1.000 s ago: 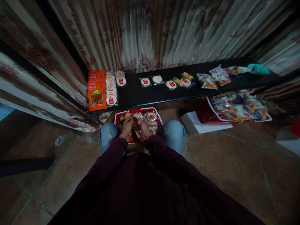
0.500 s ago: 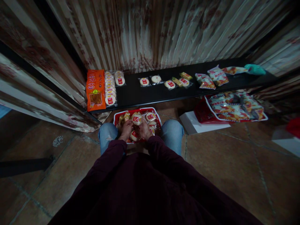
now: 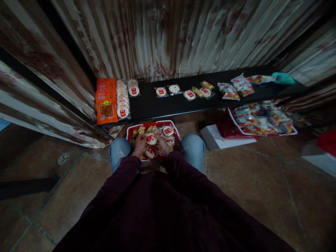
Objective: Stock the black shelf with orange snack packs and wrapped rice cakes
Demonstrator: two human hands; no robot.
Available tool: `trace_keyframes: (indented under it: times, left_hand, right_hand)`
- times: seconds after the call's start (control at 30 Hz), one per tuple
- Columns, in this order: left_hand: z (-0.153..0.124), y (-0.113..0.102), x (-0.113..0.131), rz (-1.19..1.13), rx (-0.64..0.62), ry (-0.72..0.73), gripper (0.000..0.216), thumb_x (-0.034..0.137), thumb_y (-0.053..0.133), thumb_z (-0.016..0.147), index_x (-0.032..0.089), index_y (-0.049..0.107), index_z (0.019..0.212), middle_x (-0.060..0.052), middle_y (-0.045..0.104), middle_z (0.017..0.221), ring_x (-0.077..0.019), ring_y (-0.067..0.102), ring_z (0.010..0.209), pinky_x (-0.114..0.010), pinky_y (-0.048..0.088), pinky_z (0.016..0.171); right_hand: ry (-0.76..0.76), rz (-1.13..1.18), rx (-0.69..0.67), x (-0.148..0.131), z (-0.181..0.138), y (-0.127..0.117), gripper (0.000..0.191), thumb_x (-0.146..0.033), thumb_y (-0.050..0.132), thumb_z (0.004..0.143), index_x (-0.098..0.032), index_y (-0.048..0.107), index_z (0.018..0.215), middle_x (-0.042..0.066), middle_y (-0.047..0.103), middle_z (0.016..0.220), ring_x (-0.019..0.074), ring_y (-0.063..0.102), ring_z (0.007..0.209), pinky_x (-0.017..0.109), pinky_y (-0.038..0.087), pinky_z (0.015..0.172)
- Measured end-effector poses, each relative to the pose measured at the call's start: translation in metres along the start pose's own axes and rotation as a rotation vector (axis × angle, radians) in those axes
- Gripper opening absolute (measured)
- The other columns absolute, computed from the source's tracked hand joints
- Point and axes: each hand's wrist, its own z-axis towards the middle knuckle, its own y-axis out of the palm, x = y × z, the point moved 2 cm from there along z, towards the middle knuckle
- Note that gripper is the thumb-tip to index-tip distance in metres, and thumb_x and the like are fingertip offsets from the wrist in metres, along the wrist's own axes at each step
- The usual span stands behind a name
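Note:
A round white cracker in clear wrapping with a red label (image 3: 151, 139) is held over the red basket (image 3: 176, 130) between my knees. My left hand (image 3: 139, 144) pinches its left edge, and my right hand (image 3: 163, 145) grips its right edge with bent fingers. Below them in the basket lies another wrapped round cracker (image 3: 149, 152). More wrapped crackers (image 3: 168, 131) fill the basket's right side, and yellow-wrapped snacks (image 3: 141, 130) lie along its far left. My hands hide part of the basket's contents.
In front runs a low black shelf (image 3: 149, 106). Orange snack bags (image 3: 106, 101) and a row of wrapped crackers (image 3: 123, 99) stand at its left; loose snacks and chip bags (image 3: 243, 85) lie further right. Another red basket of bags (image 3: 231, 127) rests on a white box (image 3: 217, 138).
The held cracker has come slightly lower and left, and its label now shows more fully. My fingers have shifted to its two side edges. The view has moved slightly.

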Motion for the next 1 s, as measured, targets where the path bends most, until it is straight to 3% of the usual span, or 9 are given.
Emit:
trace_keyframes:
  times: [0.13, 0.3, 0.47, 0.67, 1.0]
  left_hand:
    - [-0.004, 0.001, 0.000, -0.036, 0.048, -0.066, 0.019, 0.026, 0.059, 0.078, 0.017, 0.063, 0.094, -0.004, 0.068, 0.087, -0.0146, 0.064, 0.076, -0.028, 0.052, 0.071]
    - [-0.007, 0.001, 0.002, -0.101, 0.094, -0.126, 0.019, 0.024, 0.056, 0.079, 0.019, 0.060, 0.097, -0.004, 0.066, 0.088, -0.0122, 0.062, 0.067, -0.027, 0.051, 0.063]
    - [-0.014, 0.007, 0.005, -0.171, 0.102, -0.153, 0.018, 0.019, 0.055, 0.079, 0.018, 0.058, 0.096, -0.004, 0.065, 0.085, -0.0121, 0.062, 0.066, -0.028, 0.052, 0.064]
    - [-0.019, 0.010, 0.007, -0.246, 0.094, -0.159, 0.011, 0.018, 0.055, 0.078, 0.018, 0.054, 0.089, -0.002, 0.063, 0.082, -0.0114, 0.062, 0.067, -0.028, 0.052, 0.067]
    - [-0.023, 0.018, 0.007, -0.400, 0.027, -0.133, 0.019, 0.021, 0.065, 0.072, 0.018, 0.051, 0.084, 0.001, 0.061, 0.069, -0.0123, 0.063, 0.062, -0.030, 0.054, 0.066]
  right_hand:
    - [0.019, -0.002, 0.020, -0.003, 0.001, -0.004, 0.018, -0.038, 0.057, 0.082, -0.022, 0.058, 0.091, -0.002, 0.068, 0.077, 0.0118, 0.062, 0.064, 0.022, 0.050, 0.055]
    - [-0.037, 0.001, -0.035, 0.002, -0.001, -0.006, 0.020, -0.041, 0.052, 0.083, -0.023, 0.055, 0.091, -0.001, 0.067, 0.075, 0.0129, 0.063, 0.069, 0.023, 0.052, 0.061]
    - [-0.129, 0.068, -0.056, 0.007, -0.004, -0.003, 0.012, -0.027, 0.060, 0.074, -0.022, 0.057, 0.086, 0.000, 0.068, 0.076, 0.0146, 0.065, 0.073, 0.023, 0.053, 0.061]
    - [-0.147, 0.190, 0.056, 0.008, -0.007, 0.000, 0.018, -0.013, 0.065, 0.069, -0.023, 0.059, 0.083, -0.004, 0.066, 0.069, 0.0124, 0.063, 0.063, 0.023, 0.053, 0.059]
    - [-0.189, 0.208, 0.067, 0.001, -0.008, -0.005, 0.030, -0.025, 0.072, 0.065, -0.022, 0.063, 0.094, -0.005, 0.069, 0.072, 0.0109, 0.062, 0.062, 0.022, 0.050, 0.059]
